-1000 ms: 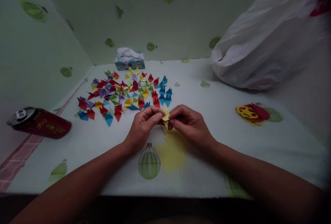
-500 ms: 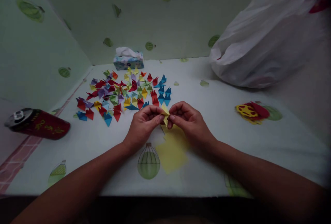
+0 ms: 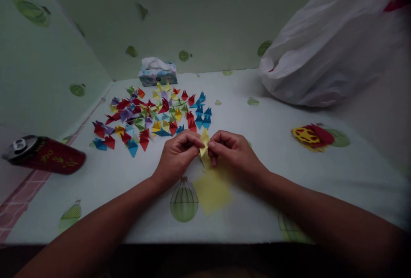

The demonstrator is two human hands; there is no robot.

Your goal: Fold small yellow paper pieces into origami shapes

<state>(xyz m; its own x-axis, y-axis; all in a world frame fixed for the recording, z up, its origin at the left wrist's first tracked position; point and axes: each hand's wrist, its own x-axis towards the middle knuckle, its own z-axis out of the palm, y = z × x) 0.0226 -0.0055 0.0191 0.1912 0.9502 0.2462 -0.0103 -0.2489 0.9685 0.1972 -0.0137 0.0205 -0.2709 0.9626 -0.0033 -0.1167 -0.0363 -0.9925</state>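
A small piece of folded yellow paper (image 3: 204, 142), narrow and diamond-shaped, is held up between my two hands. My left hand (image 3: 180, 152) pinches its left side between thumb and forefinger. On the other side my right hand (image 3: 236, 152) has thumb and forefinger closed at the paper's right edge. Flat yellow paper sheets (image 3: 212, 192) lie on the table below, partly covered by my right hand. Beyond my left hand spreads a group of small folded paper cranes (image 3: 144, 117) in red, blue, yellow, green and purple.
A red drink can (image 3: 48, 154) is at the left. Behind the cranes stands a tissue box (image 3: 158, 76). A large white plastic bag (image 3: 308, 64) fills the back right, and a red and yellow item (image 3: 311, 137) lies at the right. The table (image 3: 138, 214) has a balloon-print cover.
The folded yellow paper has turned so that more of its flat face shows. My right fingers have shifted slightly outward along its edge. The view has moved a little.
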